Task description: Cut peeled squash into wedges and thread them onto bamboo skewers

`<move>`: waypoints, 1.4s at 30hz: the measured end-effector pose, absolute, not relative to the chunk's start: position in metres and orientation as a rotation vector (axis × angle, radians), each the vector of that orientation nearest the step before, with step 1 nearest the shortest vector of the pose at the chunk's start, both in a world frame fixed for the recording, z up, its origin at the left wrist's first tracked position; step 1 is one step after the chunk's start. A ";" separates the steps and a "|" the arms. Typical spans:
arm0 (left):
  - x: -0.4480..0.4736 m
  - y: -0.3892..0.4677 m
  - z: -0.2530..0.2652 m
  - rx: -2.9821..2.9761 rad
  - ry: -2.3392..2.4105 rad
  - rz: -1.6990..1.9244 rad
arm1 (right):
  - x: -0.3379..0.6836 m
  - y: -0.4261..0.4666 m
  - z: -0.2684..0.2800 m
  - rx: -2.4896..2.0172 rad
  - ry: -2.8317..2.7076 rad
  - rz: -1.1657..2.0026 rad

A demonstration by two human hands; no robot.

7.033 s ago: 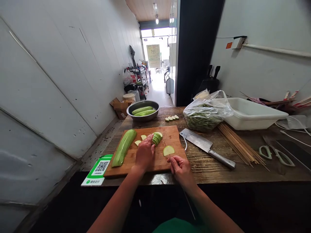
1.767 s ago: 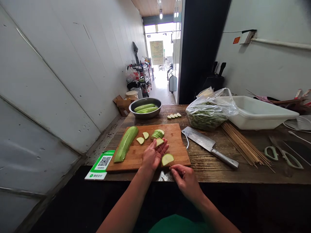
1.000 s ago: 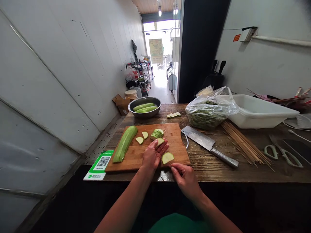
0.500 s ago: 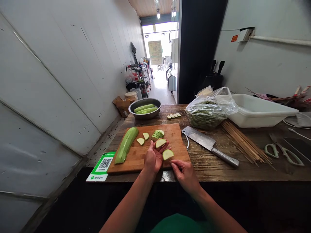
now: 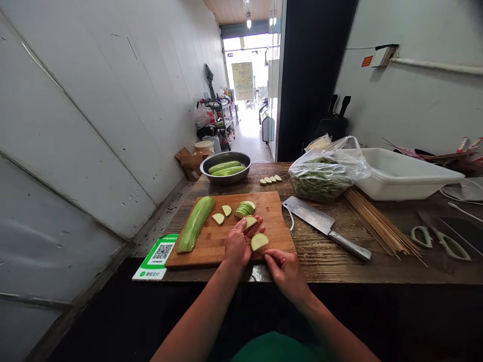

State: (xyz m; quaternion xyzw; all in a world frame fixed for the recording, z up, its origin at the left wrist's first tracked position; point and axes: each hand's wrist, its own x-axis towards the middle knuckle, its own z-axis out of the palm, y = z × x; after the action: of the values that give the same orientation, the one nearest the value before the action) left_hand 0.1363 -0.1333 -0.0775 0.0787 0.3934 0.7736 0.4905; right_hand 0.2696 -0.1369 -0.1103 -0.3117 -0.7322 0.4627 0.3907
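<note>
The left hand (image 5: pixel 237 245) has pushed its slice (image 5: pixel 250 221) nearer the skewered slice (image 5: pixel 259 241).

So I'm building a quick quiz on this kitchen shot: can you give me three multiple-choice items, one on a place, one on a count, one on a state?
1. Where does the steel cleaver lie?
A. In the bowl
B. On the wooden table, right of the wooden cutting board
C. In the tub

2. How many long green squash halves lie in the round metal bowl?
A. Two
B. Five
C. None

3. What is the left hand doing?
A. Resting flat, holding nothing
B. Gripping the cleaver
C. Holding a pale squash slice

Answers: 1 B, its blade lies beside the board's right edge. 2 A, two show inside. 3 C, the slice sits at its fingertips.
</note>
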 end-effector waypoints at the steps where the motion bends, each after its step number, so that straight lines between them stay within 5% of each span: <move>1: 0.136 -0.133 -0.078 0.194 0.965 1.877 | 0.270 -0.137 -0.110 -0.794 -1.854 1.172; 42: 0.160 -0.140 -0.067 0.236 0.988 1.678 | 0.251 -0.133 -0.097 -0.783 -1.767 1.075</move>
State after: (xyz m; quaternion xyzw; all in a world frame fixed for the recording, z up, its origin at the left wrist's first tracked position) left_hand 0.1596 -0.1399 -0.0675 0.0998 0.4184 0.7107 0.5566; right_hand 0.2507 -0.1326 -0.0970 -0.3164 -0.7142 0.4345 0.4483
